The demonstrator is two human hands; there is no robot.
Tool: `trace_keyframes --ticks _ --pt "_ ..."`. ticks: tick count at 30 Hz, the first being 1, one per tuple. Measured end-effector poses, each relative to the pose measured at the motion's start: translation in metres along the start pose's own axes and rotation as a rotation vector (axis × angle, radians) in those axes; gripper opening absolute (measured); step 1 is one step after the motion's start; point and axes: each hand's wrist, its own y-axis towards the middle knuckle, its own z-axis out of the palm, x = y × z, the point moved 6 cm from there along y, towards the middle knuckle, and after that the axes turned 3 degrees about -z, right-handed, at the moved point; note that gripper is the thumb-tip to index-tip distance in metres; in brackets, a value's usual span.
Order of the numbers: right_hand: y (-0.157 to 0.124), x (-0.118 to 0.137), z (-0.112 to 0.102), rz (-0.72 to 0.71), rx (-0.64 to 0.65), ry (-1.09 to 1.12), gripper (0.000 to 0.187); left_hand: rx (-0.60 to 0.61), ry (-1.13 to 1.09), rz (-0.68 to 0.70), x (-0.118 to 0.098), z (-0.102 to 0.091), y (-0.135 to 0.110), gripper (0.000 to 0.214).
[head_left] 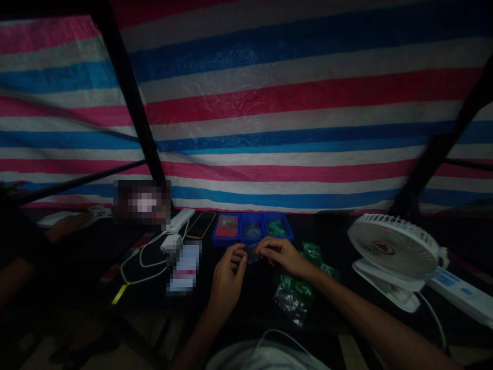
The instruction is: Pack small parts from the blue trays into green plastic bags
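My left hand point(227, 275) and my right hand point(283, 255) meet over a dark table, both pinching a small clear plastic bag point(252, 253) held between their fingertips. Just beyond the hands stands a blue tray point(252, 227) with three compartments, holding red, dark and green bits. Under and right of my right wrist lie green packets point(313, 253) and a clear bag of small shiny parts point(289, 300). The light is dim, and what the small bag holds cannot be made out.
A white desk fan point(393, 252) lies tilted at the right, with a white power strip point(460, 293) behind it. At the left are a phone point(201, 224), a white charger with cables point(169, 241) and another person's arm point(63, 226). A striped tarp point(269, 113) hangs behind.
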Motion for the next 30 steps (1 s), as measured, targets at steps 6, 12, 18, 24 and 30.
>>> trace_keyframes --ticks 6,12,18,24,30 --pt "0.0008 -0.0052 0.0002 0.030 -0.018 0.012 0.039 0.003 0.000 -0.022 0.0007 0.0013 0.0008 0.028" --pt "0.0009 -0.0084 0.0011 0.044 -0.007 0.019 0.039 0.052 0.054 -0.018 -0.0044 0.0032 0.0014 0.019" --pt "0.0010 -0.0068 0.0013 0.048 -0.019 0.014 0.040 0.060 0.064 -0.029 -0.0064 0.0031 -0.0005 0.020" --pt "0.0017 -0.0041 0.0021 0.024 -0.019 0.031 0.038 0.047 0.055 -0.039 -0.0067 0.0021 -0.0010 0.020" --pt "0.0021 -0.0050 0.0025 0.030 -0.026 0.050 0.039 0.052 0.048 -0.037 -0.0045 0.0029 -0.0010 0.021"
